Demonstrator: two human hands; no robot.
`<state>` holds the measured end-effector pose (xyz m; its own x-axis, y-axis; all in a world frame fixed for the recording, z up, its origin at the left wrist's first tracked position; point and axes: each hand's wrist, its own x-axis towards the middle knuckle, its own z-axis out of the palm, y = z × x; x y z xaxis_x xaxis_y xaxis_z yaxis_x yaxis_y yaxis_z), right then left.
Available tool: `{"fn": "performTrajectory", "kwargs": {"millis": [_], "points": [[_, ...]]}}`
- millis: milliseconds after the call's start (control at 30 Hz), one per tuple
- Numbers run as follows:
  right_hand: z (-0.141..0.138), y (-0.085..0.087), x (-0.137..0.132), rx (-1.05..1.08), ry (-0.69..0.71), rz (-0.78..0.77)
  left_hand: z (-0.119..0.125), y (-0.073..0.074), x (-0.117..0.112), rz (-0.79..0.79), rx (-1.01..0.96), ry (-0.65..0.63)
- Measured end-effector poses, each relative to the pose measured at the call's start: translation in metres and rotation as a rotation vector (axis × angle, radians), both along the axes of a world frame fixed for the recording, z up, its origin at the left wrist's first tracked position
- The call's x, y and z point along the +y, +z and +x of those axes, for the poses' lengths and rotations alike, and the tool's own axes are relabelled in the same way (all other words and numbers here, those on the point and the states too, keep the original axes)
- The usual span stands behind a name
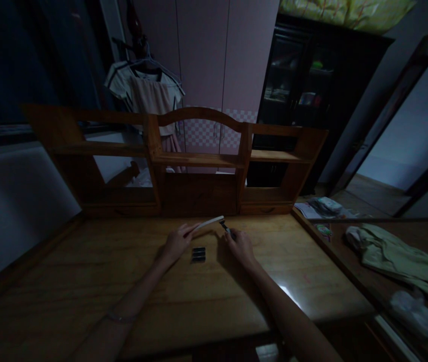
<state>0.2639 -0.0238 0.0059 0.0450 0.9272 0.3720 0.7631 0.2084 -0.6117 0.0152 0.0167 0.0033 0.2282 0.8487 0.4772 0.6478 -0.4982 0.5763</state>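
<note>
My left hand [178,243] is closed on one end of a thin, slightly curved white strip [210,220], which points to the right above the table. In my right hand [240,245] is a small razor-like tool [225,227] with a dark head and a slim handle. The tool's head is at the strip's far end; whether they touch I cannot tell. Between and below my hands, several small black bars [198,254] lie in a neat stack of rows on the tabletop.
The glossy wooden table [131,281] carries a wooden shelf unit [198,160] along its back edge. To the right, a lower surface holds a pale green garment [398,256], a clear plastic bag [413,311] and packets [327,205]. Clothes [146,93] hang behind the shelf.
</note>
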Motion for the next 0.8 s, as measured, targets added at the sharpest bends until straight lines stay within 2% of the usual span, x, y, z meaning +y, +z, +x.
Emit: {"fn": "performTrajectory", "kwargs": {"millis": [100,200,333,533,700,800], "points": [[0.0003,-0.0008,0.0003,0.003,-0.016,0.016,-0.0035,0.0009,0.0032,-0.003,-0.091,0.026],[0.0,-0.001,0.0,0.013,-0.012,0.013,-0.0042,0.0031,0.003,-0.002,-0.181,-0.051],[-0.0008,-0.0003,-0.0005,0.011,-0.005,-0.002,0.0015,0.0024,-0.0004,-0.042,-0.118,-0.113],[0.0,-0.0008,0.0005,0.025,-0.011,0.014,-0.0027,0.0011,0.0014,-0.048,-0.097,0.019],[0.0002,-0.0009,0.0,0.03,0.011,0.019,-0.0012,0.0025,-0.0002,-0.037,-0.084,-0.104],[-0.0003,0.0005,-0.0008,0.036,-0.005,0.021,0.0013,0.0028,-0.001,-0.02,-0.061,-0.048]]}}
